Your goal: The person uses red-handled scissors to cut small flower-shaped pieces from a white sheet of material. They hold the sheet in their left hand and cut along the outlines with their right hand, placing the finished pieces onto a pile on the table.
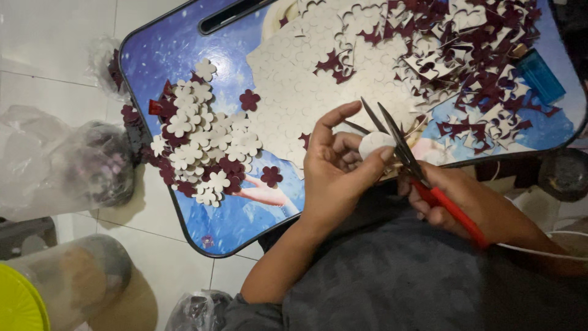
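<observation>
fingers (343,144) of the left hand (334,178) pinched a small white disc (375,144) over the lap table (177,46), held up to the open scissors (398,144) that the right hand (456,205) gripped; cut flowers (202,150) lay heaped aside, scraps (471,67) opposite.

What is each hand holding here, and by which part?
The left hand pinches a small white cut-out piece by its edges, between thumb and fingertips. The right hand holds scissors by their red handles, blades open at the piece.
</observation>
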Demonstrator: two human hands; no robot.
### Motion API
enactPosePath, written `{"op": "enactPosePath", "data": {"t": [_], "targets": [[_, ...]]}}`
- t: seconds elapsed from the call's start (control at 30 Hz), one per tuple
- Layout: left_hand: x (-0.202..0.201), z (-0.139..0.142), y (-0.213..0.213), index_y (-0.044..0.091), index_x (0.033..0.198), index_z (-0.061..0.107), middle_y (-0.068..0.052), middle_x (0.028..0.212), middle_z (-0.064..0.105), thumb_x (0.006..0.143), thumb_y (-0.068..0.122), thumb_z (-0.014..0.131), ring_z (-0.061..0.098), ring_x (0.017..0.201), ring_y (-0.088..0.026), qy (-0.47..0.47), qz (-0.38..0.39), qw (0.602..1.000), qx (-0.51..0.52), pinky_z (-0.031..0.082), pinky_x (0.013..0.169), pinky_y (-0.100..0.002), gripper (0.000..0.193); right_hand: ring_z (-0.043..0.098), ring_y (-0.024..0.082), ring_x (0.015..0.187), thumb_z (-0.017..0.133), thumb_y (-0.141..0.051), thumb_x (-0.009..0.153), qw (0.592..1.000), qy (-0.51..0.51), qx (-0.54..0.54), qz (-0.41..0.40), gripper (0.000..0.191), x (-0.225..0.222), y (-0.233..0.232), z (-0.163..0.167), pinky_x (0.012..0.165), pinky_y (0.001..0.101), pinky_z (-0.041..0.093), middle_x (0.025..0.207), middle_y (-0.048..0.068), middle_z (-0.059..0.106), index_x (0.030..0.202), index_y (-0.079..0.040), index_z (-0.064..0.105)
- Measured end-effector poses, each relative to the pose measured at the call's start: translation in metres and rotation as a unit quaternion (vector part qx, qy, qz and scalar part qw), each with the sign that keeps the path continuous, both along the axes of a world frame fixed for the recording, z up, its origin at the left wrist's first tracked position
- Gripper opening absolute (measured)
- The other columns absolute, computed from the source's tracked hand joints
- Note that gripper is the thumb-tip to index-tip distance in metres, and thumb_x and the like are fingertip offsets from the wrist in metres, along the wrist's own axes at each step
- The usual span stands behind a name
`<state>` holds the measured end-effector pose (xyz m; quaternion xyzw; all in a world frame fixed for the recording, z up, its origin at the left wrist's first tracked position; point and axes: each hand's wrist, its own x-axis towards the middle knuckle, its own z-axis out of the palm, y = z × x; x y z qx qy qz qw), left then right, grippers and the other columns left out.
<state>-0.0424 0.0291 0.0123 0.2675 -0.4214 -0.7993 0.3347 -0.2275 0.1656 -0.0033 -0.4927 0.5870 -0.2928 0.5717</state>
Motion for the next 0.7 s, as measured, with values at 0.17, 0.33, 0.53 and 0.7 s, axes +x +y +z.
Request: {"op": "enactPosePath", "data": {"t": [0.17, 0.33, 0.53, 0.7], "targets": [[0.002, 0.008, 0.000, -0.005, 0.153, 0.040, -0.006, 0.094, 0.068, 0.091, -0.006, 0.075, 0.070, 0.089, -0.011, -0.030, -0.023, 0.999, -0.025, 0.057, 0.080, -0.023, 0.071, 0.058, 0.013, 0.072, 0.047, -0.091, 0.072, 0.999, -0.044, 0.010, -0.007, 0.110, 0.000, 0.000, 0.009, 0.060, 0.0288, 0.051, 0.085, 0.002, 0.060, 0.140, -0.004, 0.048], [0.002, 0.013, -0.002, -0.005, 0.154, 0.039, -0.006, 0.095, 0.069, 0.091, -0.006, 0.075, 0.071, 0.090, -0.012, -0.039, -0.037, 0.998, -0.033, 0.059, 0.081, -0.024, 0.072, 0.050, 0.013, 0.068, 0.045, -0.093, 0.068, 0.998, -0.052, 0.021, -0.018, 0.116, 0.002, -0.002, 0.012, 0.057, 0.0297, 0.048, 0.081, 0.003, 0.055, 0.143, -0.005, 0.046], [0.006, 0.015, -0.006, -0.002, 0.157, 0.037, -0.007, 0.097, 0.071, 0.090, -0.007, 0.075, 0.071, 0.091, -0.012, -0.034, -0.040, 0.998, -0.020, 0.059, 0.082, -0.024, 0.078, 0.049, 0.012, 0.058, 0.040, -0.095, 0.066, 1.000, -0.001, 0.010, 0.008, 0.118, -0.004, 0.000, 0.002, 0.050, 0.0301, 0.047, 0.068, 0.000, 0.053, 0.144, -0.008, 0.048], [0.009, 0.014, -0.011, -0.002, 0.160, 0.037, -0.009, 0.099, 0.071, 0.091, -0.008, 0.076, 0.069, 0.089, -0.011, -0.050, -0.038, 0.997, -0.052, 0.055, 0.078, -0.022, 0.080, 0.052, 0.011, 0.062, 0.038, -0.096, 0.075, 0.999, 0.031, -0.008, 0.029, 0.115, -0.007, 0.004, -0.007, 0.054, 0.0294, 0.044, 0.077, -0.001, 0.052, 0.150, -0.010, 0.048]]}}
